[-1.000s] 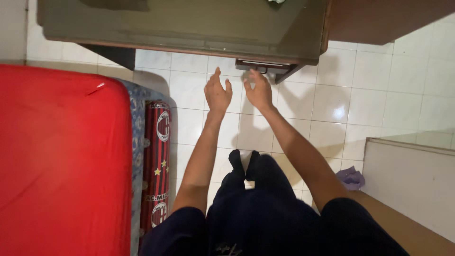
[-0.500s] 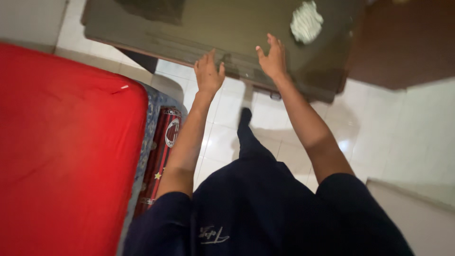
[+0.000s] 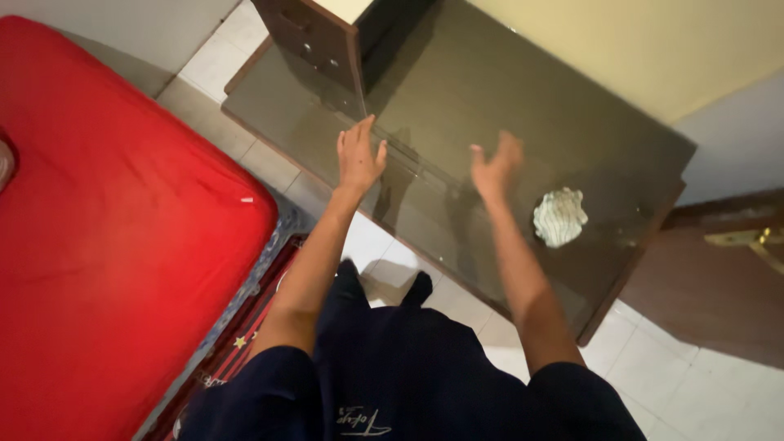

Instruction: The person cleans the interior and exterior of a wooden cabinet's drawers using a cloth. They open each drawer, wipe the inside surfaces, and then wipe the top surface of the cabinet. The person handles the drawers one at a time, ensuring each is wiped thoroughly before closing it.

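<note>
mattress [image 3: 106, 229] red | desk top [image 3: 523, 98] dark glossy brown | cloth [image 3: 559, 216] white-green

right hand [image 3: 494, 167] motion-blurred, red mattress [image 3: 106, 245] cropped, crumpled cloth [image 3: 559, 216] perhaps

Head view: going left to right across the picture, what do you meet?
Red mattress → left hand → right hand → crumpled pale cloth on the dark glass-topped desk → brown wooden door with a brass handle.

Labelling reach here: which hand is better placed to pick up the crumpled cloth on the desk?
Right, probably. The right hand hovers open above the dark desk top, just beside the crumpled cloth. The left hand is farther off, near the desk's front edge, and would have to cross the right arm.
</note>
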